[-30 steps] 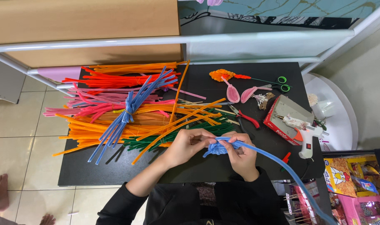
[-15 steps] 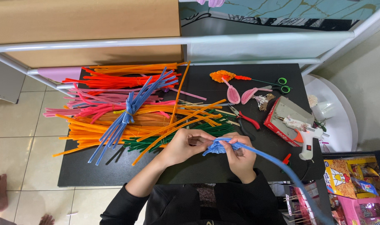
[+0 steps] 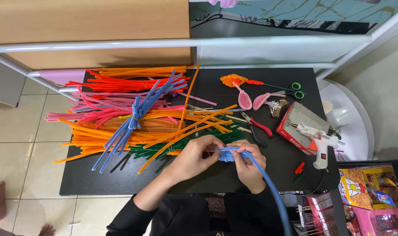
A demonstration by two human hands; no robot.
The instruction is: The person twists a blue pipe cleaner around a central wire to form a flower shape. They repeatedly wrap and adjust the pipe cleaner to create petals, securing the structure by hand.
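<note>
Pinching a fuzzy blue pipe cleaner [image 3: 256, 168] between them, the left hand [image 3: 194, 158] and right hand [image 3: 248, 168] meet over the near edge of the black table [image 3: 120, 181]. Its tip is bunched into a small, tufted light-blue coil at the fingertips, while the long stem curves away toward the person's lap. Both hands have fingers pressed together on that coil. Just behind them lies a heap of orange, pink, red and green pipe cleaners [image 3: 120, 118], with a blue bundle [image 3: 135, 116] across it.
</note>
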